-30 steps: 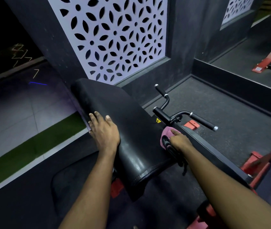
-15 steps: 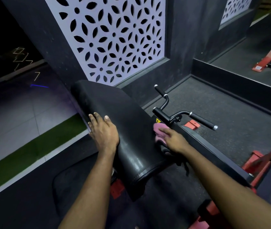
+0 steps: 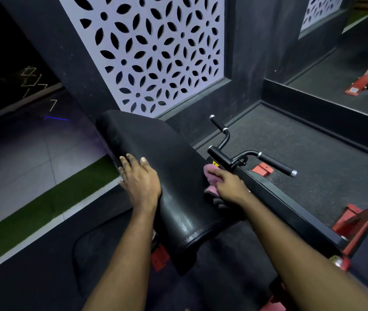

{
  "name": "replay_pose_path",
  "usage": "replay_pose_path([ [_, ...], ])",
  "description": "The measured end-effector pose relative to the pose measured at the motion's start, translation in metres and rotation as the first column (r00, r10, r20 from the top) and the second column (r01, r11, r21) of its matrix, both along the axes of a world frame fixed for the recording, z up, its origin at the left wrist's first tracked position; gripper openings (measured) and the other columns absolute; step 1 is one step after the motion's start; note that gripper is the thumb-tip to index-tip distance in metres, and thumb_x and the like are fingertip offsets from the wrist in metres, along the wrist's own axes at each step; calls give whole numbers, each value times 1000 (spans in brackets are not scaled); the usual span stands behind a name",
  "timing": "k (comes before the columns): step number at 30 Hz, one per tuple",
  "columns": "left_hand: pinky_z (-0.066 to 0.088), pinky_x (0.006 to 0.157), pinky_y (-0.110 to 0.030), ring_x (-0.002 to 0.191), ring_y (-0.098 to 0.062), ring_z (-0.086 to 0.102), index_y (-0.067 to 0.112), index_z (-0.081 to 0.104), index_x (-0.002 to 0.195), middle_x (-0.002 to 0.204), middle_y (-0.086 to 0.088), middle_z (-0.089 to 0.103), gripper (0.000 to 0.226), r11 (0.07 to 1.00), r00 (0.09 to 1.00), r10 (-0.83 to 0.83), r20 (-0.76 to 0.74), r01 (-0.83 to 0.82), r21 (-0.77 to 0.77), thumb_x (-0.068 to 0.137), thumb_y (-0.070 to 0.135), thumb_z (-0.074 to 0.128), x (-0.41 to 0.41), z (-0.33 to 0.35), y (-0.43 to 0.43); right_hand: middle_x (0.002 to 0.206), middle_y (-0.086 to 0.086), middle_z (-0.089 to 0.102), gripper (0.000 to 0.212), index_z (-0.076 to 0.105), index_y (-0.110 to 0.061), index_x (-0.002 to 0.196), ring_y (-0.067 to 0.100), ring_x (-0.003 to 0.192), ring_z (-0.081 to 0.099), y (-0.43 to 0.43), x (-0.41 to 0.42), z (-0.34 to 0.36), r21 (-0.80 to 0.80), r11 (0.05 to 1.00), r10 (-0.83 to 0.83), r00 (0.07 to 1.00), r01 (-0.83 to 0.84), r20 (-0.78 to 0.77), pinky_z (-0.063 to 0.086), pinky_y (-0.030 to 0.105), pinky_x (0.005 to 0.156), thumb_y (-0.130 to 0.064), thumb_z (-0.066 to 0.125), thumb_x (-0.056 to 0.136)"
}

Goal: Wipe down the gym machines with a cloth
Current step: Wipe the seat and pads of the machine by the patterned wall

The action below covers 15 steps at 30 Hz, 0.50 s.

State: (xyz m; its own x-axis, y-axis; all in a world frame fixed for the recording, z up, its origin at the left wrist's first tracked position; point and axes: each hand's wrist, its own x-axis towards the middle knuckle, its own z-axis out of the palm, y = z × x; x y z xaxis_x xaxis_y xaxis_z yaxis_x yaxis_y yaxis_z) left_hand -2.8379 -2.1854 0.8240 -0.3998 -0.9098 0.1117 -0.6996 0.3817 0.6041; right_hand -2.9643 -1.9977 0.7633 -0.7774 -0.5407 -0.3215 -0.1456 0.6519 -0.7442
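A long black padded bench (image 3: 169,167) of a gym machine slopes away from me toward the wall. My left hand (image 3: 139,179) rests flat on the pad's left edge, fingers straight. My right hand (image 3: 229,186) holds a pink cloth (image 3: 211,176) against the pad's right side, just below the black handlebar post (image 3: 220,157). Part of the cloth is hidden under my fingers. Two black grips (image 3: 276,164) stick out from the post.
The black frame beam (image 3: 290,205) runs back along the right, with red machine feet (image 3: 262,169) on the dark rubber floor. A white patterned panel (image 3: 156,52) fills the wall ahead. A green turf strip (image 3: 44,205) and pale tiles lie at left.
My right hand has slid the pink cloth forward along the pad's right side toward the handlebar post. My left hand has stayed in place on the pad.
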Motion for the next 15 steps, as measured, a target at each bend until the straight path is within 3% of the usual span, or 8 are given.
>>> replay_pose_path([
  [2, 16, 120, -57, 155, -32, 13, 9, 20, 160, 169, -9, 12, 58, 1000, 1000, -3, -7, 3, -12, 109, 37, 25, -1, -1, -2, 155, 3, 49, 56, 54, -34, 146, 27, 137, 50, 19, -1, -11, -6, 1000, -22, 999, 23, 36, 38, 31, 111, -14, 60, 95],
  [7, 18, 121, -58, 154, -35, 15, 7, 19, 160, 168, -12, 13, 59, 1000, 1000, -14, -5, 14, -13, 109, 36, 27, -3, -4, -4, 154, 12, 49, 64, 44, -37, 152, 36, 135, 51, -5, -41, -23, 177, 981, -81, 996, 74, 30, 42, 40, 111, -17, 54, 92],
  [10, 18, 121, -57, 154, -36, 15, 7, 19, 160, 168, -13, 13, 60, 1000, 1000, -11, -6, 11, -15, 109, 36, 28, -3, -5, -5, 144, 12, 57, 41, 58, -33, 139, 36, 129, 56, -55, -54, -11, 142, 987, -69, 997, 74, -40, 46, 39, 106, -32, 51, 98],
  [13, 18, 121, -56, 154, -36, 15, 7, 19, 160, 168, -13, 13, 59, 1000, 1000, -15, -18, 15, -13, 109, 36, 27, -3, -5, -5, 125, 6, 67, 21, 65, -22, 113, 35, 118, 61, -74, -41, 9, 109, 994, 24, 992, -11, -126, 47, 36, 86, -29, 61, 93],
  [15, 17, 121, -55, 154, -35, 14, 7, 19, 160, 168, -12, 13, 59, 1000, 1000, -18, -23, 17, -8, 109, 36, 27, -2, -3, -4, 136, 6, 62, 31, 66, -23, 124, 34, 127, 56, -61, -23, 11, 52, 995, 92, 982, -84, -167, 45, 38, 94, -19, 61, 93],
])
